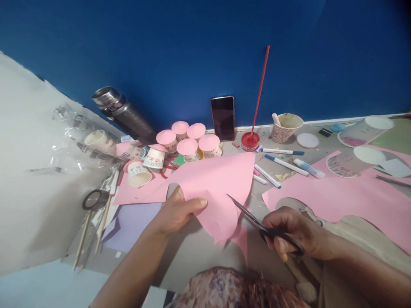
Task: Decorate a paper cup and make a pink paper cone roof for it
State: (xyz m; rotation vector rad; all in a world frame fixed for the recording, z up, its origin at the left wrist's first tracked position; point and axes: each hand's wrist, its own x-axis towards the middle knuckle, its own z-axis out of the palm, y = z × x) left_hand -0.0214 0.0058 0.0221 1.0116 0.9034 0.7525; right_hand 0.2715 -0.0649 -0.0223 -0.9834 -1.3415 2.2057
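My left hand (180,209) pinches a large sheet of pink paper (221,175) by its left side, thumb on top, and holds it up over the grey table. Its lower edge is cut in a curve. In my right hand (292,233) is a pair of scissors (248,214), fingers in the black handles. The blades lie against the paper near its lower right part; they look nearly closed. Beneath hangs or lies another pink scrap (240,241). Beyond the sheet stand several small decorated paper cups (188,149) with pink paper tops.
A dark flask (128,113), a phone (223,117) and a red stick in a red pot (250,141) stand by the blue wall. Markers (282,152), clear cups (355,161) and a cut pink sheet (379,192) lie right. Purple paper (133,226) and black tape (95,199) lie left.
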